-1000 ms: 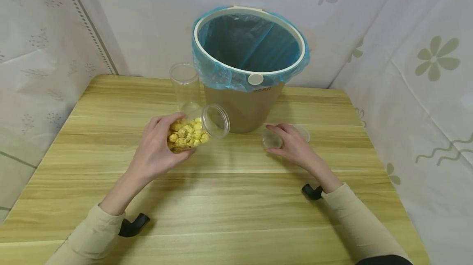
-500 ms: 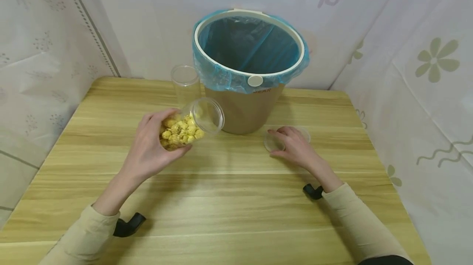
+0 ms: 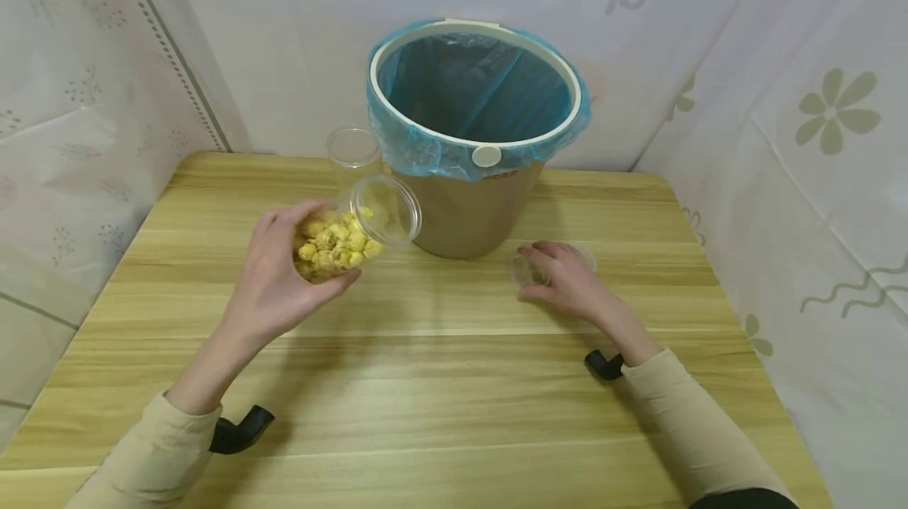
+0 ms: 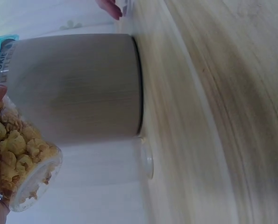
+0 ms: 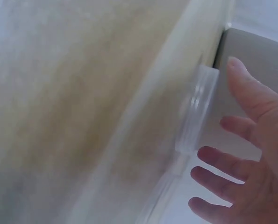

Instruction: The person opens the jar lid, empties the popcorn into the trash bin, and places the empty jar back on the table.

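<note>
My left hand [image 3: 280, 280] grips a clear plastic jar [image 3: 340, 245] of yellow popcorn, held above the table. The jar has no lid on and leans over, its round mouth facing right and slightly up. In the left wrist view, popcorn [image 4: 17, 151] shows through the jar wall close to its base. My right hand [image 3: 567, 276] hovers at a clear round lid [image 3: 522, 271] on the table. Its fingers and thumb are spread around the lid, apart from it in the right wrist view. A second clear round piece [image 3: 587, 258] lies partly hidden behind this hand.
Behind the hands stands a brown bin [image 3: 468, 217] with a blue bag [image 3: 426, 154] folded over its white rim. Another clear jar [image 3: 344, 154] stands upright left of the bin, partly hidden by the popcorn jar. Black angled pieces [image 3: 241, 430] are at both wrists. Patterned sheets surround the wooden table [image 3: 426, 414].
My left hand has drawn the popcorn jar leftward and a little up, with its mouth turned somewhat higher. The right hand stays at nearly the same place, its fingers slightly farther right of the lid.
</note>
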Tool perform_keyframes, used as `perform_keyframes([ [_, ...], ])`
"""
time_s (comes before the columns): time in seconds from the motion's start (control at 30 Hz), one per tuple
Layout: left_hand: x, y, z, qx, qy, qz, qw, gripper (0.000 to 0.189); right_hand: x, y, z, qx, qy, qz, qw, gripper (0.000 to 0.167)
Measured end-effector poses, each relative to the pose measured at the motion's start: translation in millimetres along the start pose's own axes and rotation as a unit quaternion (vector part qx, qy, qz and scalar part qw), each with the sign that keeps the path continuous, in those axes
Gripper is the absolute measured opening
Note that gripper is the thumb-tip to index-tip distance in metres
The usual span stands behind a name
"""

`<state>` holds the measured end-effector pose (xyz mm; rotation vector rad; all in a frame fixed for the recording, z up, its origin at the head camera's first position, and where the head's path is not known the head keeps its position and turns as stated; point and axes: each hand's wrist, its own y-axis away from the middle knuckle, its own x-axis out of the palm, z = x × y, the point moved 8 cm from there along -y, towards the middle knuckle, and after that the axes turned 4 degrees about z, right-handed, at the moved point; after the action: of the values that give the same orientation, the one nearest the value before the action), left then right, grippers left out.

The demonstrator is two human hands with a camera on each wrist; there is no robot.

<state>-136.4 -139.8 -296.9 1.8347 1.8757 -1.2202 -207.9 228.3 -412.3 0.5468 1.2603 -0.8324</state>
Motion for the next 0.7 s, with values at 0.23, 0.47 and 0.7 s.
perform_keyframes([
  [0.23,-7.0,-4.7,-2.6,0.012,0.004,-0.012,0.9999,0.094,-11.5,-0.3,-17.8,0.066,-0.125,0.019,0.9898,0.066],
  [0.47,-11.9,-10.1,-5.0,0.026,-0.003,-0.019,0.9995,0.095,-28.6,2.6,-32.0,0.103,-0.182,-0.001,0.9778,0.064],
  [0.7,-16.8,-16.1,-7.3,0.025,-0.007,-0.018,0.9995,0.094,-46.2,3.9,-39.0,0.115,-0.245,-0.039,0.9620,0.064],
])
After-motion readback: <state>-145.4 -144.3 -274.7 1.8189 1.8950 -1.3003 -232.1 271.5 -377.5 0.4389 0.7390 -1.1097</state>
